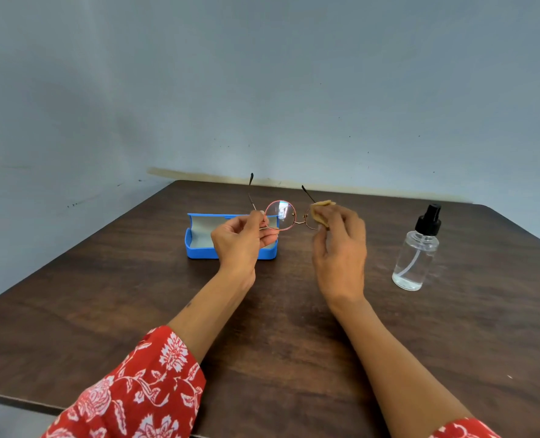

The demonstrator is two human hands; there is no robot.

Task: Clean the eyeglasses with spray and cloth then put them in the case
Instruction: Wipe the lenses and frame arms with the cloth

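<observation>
Wiping the right-hand lens with the cloth, above the dark table (73, 311).

Nearest, two bare forearms reached out from red floral sleeves (129, 390). The left hand (242, 238) pinched the eyeglasses (279, 215) at the left hinge, holding them in the air; the right hand (339, 245) pressed a tan cloth (321, 211) around the other lens, fingers curled on it. The spray bottle (415, 259) stood to the right, apart. Behind the hands lay the open blue case (199, 245). Best done, I judged, with light circular strokes while the left hand braced the frame steady.
</observation>
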